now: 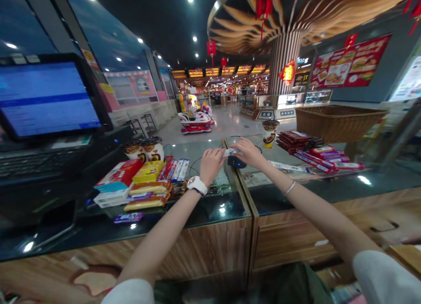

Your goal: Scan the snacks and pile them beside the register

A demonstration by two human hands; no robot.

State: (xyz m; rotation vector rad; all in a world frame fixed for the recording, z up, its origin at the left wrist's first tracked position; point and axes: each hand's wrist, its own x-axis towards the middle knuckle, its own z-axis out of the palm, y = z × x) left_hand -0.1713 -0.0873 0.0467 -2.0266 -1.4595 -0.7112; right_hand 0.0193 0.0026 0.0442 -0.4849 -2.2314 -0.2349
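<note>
My left hand (211, 164), with a white watch on its wrist, reaches over the glass counter with its fingers closed on one end of a small whitish wrapped packet (231, 152). The other end is pinched by my right hand (249, 153). Just below the packet sits a black device with a blue light (237, 163), resembling a scanner. To the left of my left hand lie blue-and-white bars (180, 169), red packs and a yellow box (148, 172). A long white wrapped stick (287, 166) rests under my right forearm.
A monitor (46, 98) and keyboard (42, 161) stand at the left. Yellow-brown packets (148, 202) and a purple bar (128, 217) lie nearer. At right are stacked chocolate bars (324, 158), a patterned cup (269, 134) and a wicker basket (338, 122). A wooden seam (241, 190) divides the counter.
</note>
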